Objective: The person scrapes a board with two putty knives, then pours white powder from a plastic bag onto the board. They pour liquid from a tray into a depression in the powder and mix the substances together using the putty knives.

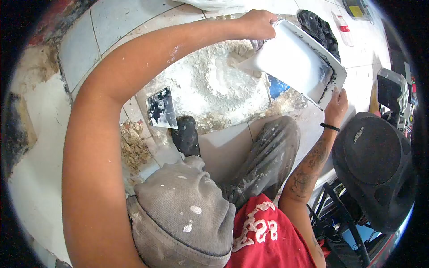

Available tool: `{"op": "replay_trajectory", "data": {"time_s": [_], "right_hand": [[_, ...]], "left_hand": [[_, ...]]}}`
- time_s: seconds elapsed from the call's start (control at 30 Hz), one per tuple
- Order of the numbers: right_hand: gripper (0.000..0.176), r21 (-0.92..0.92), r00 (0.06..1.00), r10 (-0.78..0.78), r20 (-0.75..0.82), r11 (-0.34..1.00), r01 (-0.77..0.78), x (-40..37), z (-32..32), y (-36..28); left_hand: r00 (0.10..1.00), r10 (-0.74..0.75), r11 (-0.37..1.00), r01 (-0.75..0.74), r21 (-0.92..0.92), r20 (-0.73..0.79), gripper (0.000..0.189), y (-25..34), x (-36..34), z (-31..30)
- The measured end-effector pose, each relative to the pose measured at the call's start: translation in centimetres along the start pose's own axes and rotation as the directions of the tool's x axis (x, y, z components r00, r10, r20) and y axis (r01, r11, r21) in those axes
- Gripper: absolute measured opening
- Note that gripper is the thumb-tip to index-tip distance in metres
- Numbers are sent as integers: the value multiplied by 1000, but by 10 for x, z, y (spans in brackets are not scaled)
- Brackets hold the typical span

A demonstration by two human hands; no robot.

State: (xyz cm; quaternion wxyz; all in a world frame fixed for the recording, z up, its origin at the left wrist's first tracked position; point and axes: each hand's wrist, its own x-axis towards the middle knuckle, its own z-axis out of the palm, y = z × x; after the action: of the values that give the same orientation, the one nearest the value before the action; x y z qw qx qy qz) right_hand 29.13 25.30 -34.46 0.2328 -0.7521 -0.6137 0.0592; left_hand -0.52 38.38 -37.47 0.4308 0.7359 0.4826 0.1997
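Note:
My left hand (261, 24) is closed on the upper left corner of a white rectangular tub (330, 62). My right hand (336, 106) grips the tub's lower right end, a black band on the wrist. The tub is tilted to the left, and whitish liquid (252, 63) runs from its lower corner. Below that corner lies white powder (192, 85), heaped in a ring with a wet-looking hollow (228, 78) in the middle. A flat rectangular plate (161, 107), dark and splashed white, lies at the powder's left edge.
A black shoe (185, 136) and grey trousers (272, 152) are close to the powder. A large black speaker (373, 165) stands at the right. Black cloth (319, 31) and a plastic bottle (343, 27) lie behind the tub. Crumbly debris (134, 145) is at the left.

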Motion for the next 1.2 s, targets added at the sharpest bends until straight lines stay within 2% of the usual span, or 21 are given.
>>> {"op": "replay_trajectory", "data": {"time_s": [0.13,0.23,0.3,0.5,0.6,0.73,0.9,1.1,1.2], "right_hand": [[26,28,999,37,17,999,-37,0,1,-1],[26,56,1000,11,-18,998,-10,-1,0,-5],[26,4,1000,31,-5,1000,-31,-1,-2,-7],[27,-1,999,45,-3,999,-45,-1,2,-6],[28,28,998,62,21,998,-63,-1,5,-2],[29,17,998,55,9,998,-55,-2,9,5],[29,122,996,80,38,989,-85,-4,20,18],[28,207,991,125,57,969,-134,-10,18,23],[27,277,984,175,38,944,-179,-16,8,29]], "left_hand": [[999,-31,998,31,-52,8,31,2,-3,-2],[999,-48,996,49,-68,16,31,4,-3,-3],[998,-58,995,58,-80,11,32,5,-4,-4],[999,-48,996,50,-68,17,33,3,-4,-6],[998,-41,999,40,12,48,34,2,-2,-7],[999,-51,999,50,13,19,33,3,1,-5],[991,-95,994,98,-36,95,33,14,3,-14],[995,-21,997,14,77,93,34,26,22,-9],[985,-60,998,63,-13,163,33,45,26,-6]]}}
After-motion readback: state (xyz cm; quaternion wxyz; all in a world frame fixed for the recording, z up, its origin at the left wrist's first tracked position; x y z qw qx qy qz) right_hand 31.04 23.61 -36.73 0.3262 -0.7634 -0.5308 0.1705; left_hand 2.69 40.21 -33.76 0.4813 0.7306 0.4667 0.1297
